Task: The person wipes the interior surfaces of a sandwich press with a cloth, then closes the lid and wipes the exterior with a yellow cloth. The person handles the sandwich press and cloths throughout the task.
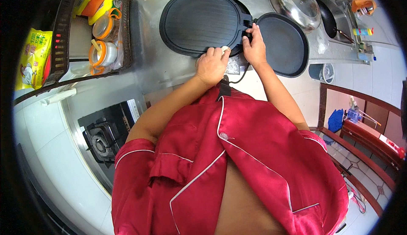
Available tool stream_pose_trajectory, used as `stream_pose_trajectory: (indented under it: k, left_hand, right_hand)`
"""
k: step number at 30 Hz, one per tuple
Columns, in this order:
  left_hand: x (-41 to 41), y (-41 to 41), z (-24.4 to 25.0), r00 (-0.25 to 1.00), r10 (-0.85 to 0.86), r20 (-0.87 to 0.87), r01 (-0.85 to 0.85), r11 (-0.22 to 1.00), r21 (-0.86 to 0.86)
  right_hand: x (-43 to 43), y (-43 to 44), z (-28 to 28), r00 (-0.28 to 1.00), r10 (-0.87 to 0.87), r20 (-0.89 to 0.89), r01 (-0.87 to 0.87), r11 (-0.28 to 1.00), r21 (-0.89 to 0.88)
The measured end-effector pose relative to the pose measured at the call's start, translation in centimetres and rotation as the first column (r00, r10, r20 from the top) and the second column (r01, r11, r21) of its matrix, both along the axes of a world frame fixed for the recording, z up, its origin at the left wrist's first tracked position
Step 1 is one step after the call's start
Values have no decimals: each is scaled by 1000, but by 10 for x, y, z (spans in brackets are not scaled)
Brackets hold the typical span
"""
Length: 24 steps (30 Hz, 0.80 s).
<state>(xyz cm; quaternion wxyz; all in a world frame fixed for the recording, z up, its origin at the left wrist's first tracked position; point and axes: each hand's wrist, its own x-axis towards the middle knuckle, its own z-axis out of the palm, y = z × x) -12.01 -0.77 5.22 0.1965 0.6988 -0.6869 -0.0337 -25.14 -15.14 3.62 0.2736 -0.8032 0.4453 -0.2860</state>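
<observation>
My left hand (212, 64) is closed around a small pale wad (225, 49), perhaps cloth or tissue, at the near edge of a black ridged oval griddle plate (200, 22). Beside it, my right hand (255, 45) has its fingers against the black hinge (247, 33) on the plate's right side. A second black plate (281, 44), smooth inside with a raised rim, lies right of that hand and reaches past the counter's front edge. Part of a dark round base shows under the ridged plate. A black cord (244, 75) hangs below my wrists.
The steel counter (148, 37) carries a steel domed lid (294, 7) at the back right, near a sink holding a wok (326, 17). At left, a dark plastic rack (60, 44) holds orange-lidded seasoning jars (104, 28). A gas burner (101, 143) sits lower left.
</observation>
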Motion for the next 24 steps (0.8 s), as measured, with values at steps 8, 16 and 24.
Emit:
stream_pose_trajectory:
  k: [8, 16, 24]
  left_hand:
    - [46, 45, -9, 997, 14, -77, -20, 997, -79]
    - [107, 65, -11, 977, 207, 54, -198, 971, -136]
    - [119, 59, -15, 932, 361, 16, -355, 924, -145]
  right_hand:
    - [-2, -2, -1, 999, 8, -38, -8, 1000, 9]
    - [0, -3, -2, 999, -14, -46, 14, 1000, 1]
    - [3, -2, 0, 999, -29, -38, 28, 1000, -14]
